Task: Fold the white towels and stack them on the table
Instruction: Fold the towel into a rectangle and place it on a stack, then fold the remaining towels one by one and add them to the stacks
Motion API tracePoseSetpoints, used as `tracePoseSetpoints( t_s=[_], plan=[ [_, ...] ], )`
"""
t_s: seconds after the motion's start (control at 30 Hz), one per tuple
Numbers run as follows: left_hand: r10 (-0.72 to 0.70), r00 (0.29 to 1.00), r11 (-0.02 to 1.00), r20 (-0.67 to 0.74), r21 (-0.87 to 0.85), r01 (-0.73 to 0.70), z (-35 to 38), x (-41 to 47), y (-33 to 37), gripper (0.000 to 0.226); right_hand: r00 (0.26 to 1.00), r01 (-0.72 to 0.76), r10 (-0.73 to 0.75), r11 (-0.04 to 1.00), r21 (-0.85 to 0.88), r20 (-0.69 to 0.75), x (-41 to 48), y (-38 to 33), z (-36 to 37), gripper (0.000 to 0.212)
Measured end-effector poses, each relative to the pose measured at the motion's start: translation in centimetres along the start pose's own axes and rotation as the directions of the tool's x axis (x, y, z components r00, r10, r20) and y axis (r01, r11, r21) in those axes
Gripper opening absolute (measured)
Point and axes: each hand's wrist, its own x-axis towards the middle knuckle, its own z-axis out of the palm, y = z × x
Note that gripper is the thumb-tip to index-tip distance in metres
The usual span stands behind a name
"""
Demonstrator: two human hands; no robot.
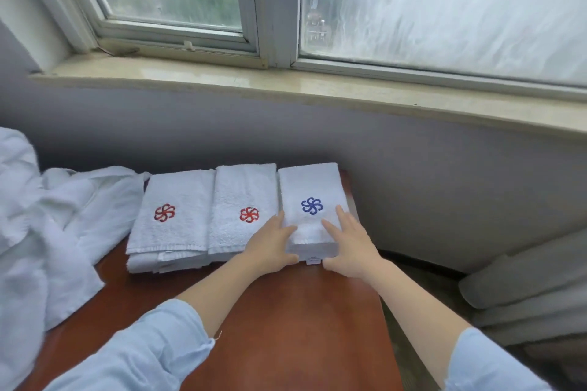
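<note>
Three folded white towels lie side by side at the far end of the brown table (pixel 286 311). The left towel (pixel 173 219) and the middle towel (pixel 243 209) each carry a red flower logo. The right towel (pixel 309 197) has a blue logo. My left hand (pixel 273 243) rests on that towel's near left corner, and my right hand (pixel 349 240) on its near right corner. Straight fingers lie flat on top, and both thumbs sit against its front edge. A heap of unfolded white towels (pixel 47 225) covers the table's left side.
A grey wall and a stone window sill (pixel 286 82) rise just behind the table. The table's right edge runs close beside the blue-logo towel. Pale padded furniture (pixel 524 289) stands low on the right.
</note>
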Motion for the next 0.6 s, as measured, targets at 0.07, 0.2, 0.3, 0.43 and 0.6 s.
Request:
tracePoseSetpoints(
  t_s=[0.07, 0.2, 0.3, 0.43, 0.6],
  plan=[
    [0.003, 0.999, 0.999, -0.035, 0.032, -0.002, -0.3, -1.9, -0.5, 0.081, 0.998, 0.061, -0.061, 0.998, -0.033, -0.001, -1.0, -1.8, -0.3, 0.088],
    [-0.022, 0.993, 0.996, -0.12, 0.08, 0.032, -1.4, -6.1, -2.6, 0.086, 0.984, 0.176, -0.178, 0.982, -0.063, -0.018, -2.2, -6.3, -1.0, 0.086],
    [-0.089, 0.978, 0.995, -0.187, 0.026, 0.096, -2.6, -9.8, -5.1, 0.09, 0.963, 0.262, -0.265, 0.963, -0.064, -0.045, -2.6, -10.3, -1.2, 0.087],
    [-0.204, 0.942, 0.979, -0.265, -0.03, 0.204, -4.5, -14.9, -9.4, 0.091, 0.918, 0.389, -0.395, 0.916, -0.102, -0.044, -2.2, -16.3, -1.0, 0.085],
    [-0.35, 0.868, 0.937, -0.353, -0.124, 0.327, -7.1, -21.0, -15.7, 0.09, 0.855, 0.514, -0.519, 0.845, -0.144, 0.004, -0.8, -24.8, -0.3, 0.085]
  ],
)
